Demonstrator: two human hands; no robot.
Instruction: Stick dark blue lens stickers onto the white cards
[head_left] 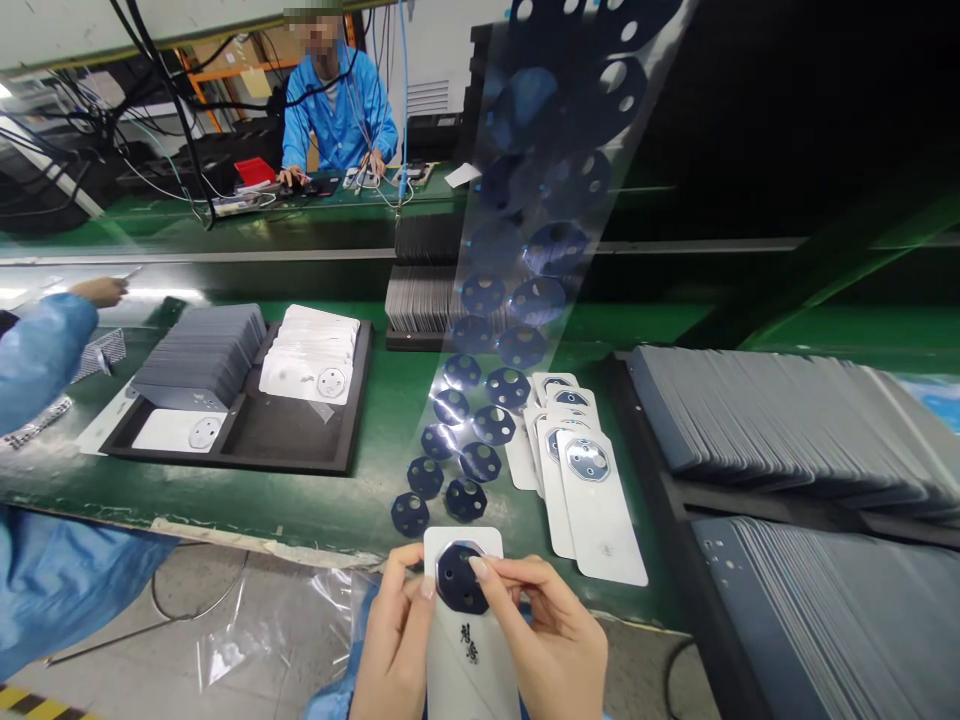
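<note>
Upright before me is a white phone back cover (469, 665) with dark lettering and an octagonal camera area near its top. My left hand (394, 630) is closed on its left edge, thumb on the front. A dark octagonal sticker with round holes (459, 590) lies over the camera area. My right hand (551, 630) is closed, thumb and forefinger pinching at the sticker's upper right edge. Just beyond, a clear film strip (517, 420) carries rows of similar dark stickers and rises away from the bench. White back covers (600, 520) lie overlapped to the right.
Black trays hold rows of grey panels (787, 420) at the right. Another black tray (289, 450) at left holds grey panels (202, 350) and white covers (311, 345). A co-worker's blue sleeve (45, 345) reaches in from the left. Another person (337, 110) sits across the bench.
</note>
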